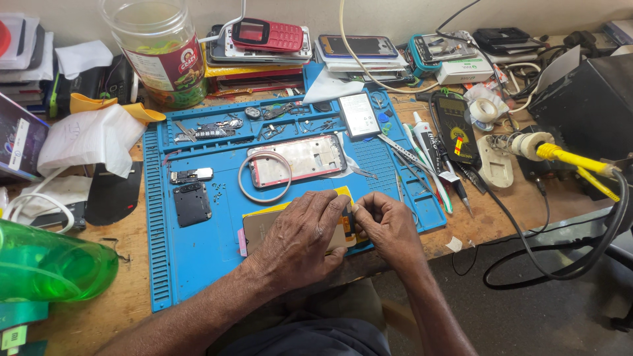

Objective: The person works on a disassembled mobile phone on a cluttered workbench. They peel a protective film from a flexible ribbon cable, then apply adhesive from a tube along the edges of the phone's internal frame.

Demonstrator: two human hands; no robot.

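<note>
My left hand (300, 234) lies flat over a phone screen panel (254, 227) with a yellow edge, pressing it onto the blue repair mat (198, 254). My right hand (389, 224) is curled beside it, fingertips pinching at the panel's right end near a dark flex strip (349, 221). What the fingertips pinch is too small to tell. A stripped phone frame (297, 158) with a thin white ring (264, 177) lies just beyond the hands.
Tweezers and tools (422, 165), a black multimeter (455, 128), a small battery (359, 113) and loose parts lie on the mat. Phones are stacked at the back (273, 36). A green bottle (53, 264) lies left. A yellow-handled soldering iron (567, 157) and cables sit right.
</note>
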